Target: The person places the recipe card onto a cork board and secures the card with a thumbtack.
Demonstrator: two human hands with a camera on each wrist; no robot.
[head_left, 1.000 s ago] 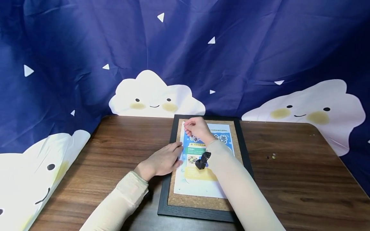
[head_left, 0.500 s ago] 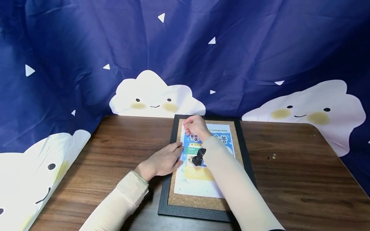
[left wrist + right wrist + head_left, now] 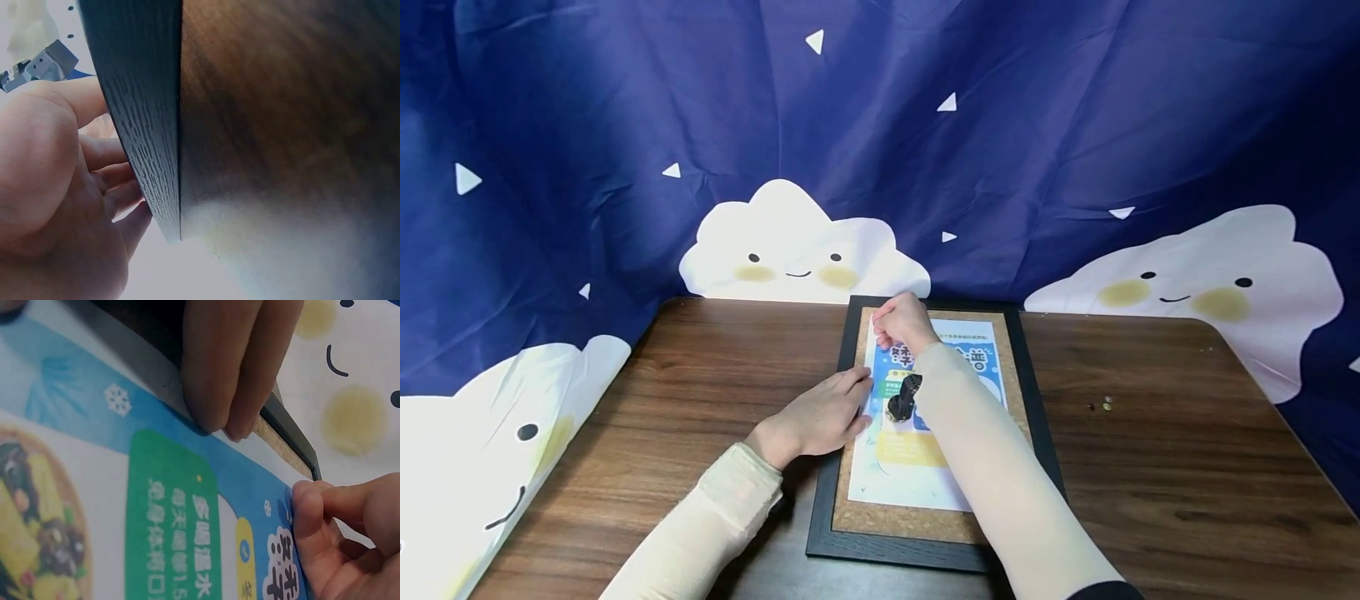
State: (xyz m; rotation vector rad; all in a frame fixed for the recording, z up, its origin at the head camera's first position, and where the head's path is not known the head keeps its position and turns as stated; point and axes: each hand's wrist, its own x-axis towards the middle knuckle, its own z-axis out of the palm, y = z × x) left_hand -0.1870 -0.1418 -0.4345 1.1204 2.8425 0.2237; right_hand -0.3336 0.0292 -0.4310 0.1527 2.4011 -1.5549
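Observation:
A printed poster (image 3: 887, 483) lies on a corkboard (image 3: 895, 521) with a black wooden frame (image 3: 895, 547). My left hand (image 3: 823, 417) reaches over the frame's left side, its extended fingers resting on the poster's left margin. In the left wrist view the palm (image 3: 37, 181) is beside the frame's edge (image 3: 137, 112). At the poster's upper left corner, my right hand (image 3: 906, 323) has curled fingers, thumb and forefinger brought together in a pinch. The right wrist view shows those fingertips (image 3: 306, 500) against the paper; whatever sits between them is hidden.
Several tiny pieces, one shiny (image 3: 1107, 405), lie on the brown wooden table (image 3: 1157, 492) right of the board. A blue cloth (image 3: 880, 125) with white clouds hangs behind the table. A small black camera (image 3: 904, 398) sits on my right wrist.
My right wrist and forearm have swung slightly left, while the fingertips stay at the poster's corner. The left hand keeps its place on the paper.

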